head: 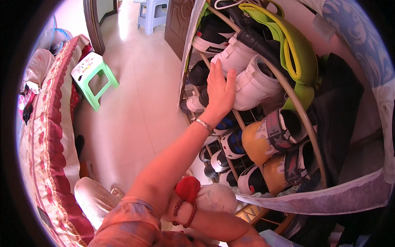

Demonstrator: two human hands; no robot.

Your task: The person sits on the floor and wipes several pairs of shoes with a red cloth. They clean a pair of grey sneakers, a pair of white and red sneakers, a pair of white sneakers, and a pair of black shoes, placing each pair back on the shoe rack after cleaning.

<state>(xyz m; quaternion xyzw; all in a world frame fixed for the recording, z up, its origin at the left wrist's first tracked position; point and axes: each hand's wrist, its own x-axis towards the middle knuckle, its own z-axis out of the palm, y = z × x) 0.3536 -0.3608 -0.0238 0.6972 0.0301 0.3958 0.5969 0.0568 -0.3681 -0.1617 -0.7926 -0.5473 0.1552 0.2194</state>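
Note:
My left hand point(220, 88), with a metal bracelet at its wrist, rests flat against a pair of white high-top shoes on a shoe rack. Its fingers lie by one white shoe point(236, 54), and the thumb is spread towards the other white shoe point(257, 83). Nothing is grasped in it. My right hand point(169, 210) is low, before my lap, mostly hidden behind my left forearm; a beaded bracelet circles its wrist. A red cloth point(187, 189) shows beside that wrist, and whether my fingers hold it cannot be told.
Yellow-orange shoes point(256, 145) and other shoes fill lower tiers of the rack point(308, 123). Its fabric cover point(321, 197) hangs folded back. A yellow-green bag point(299, 58) lies on top. Leftward are a green stool point(95, 77), a bed point(57, 148) and tiled floor point(132, 108).

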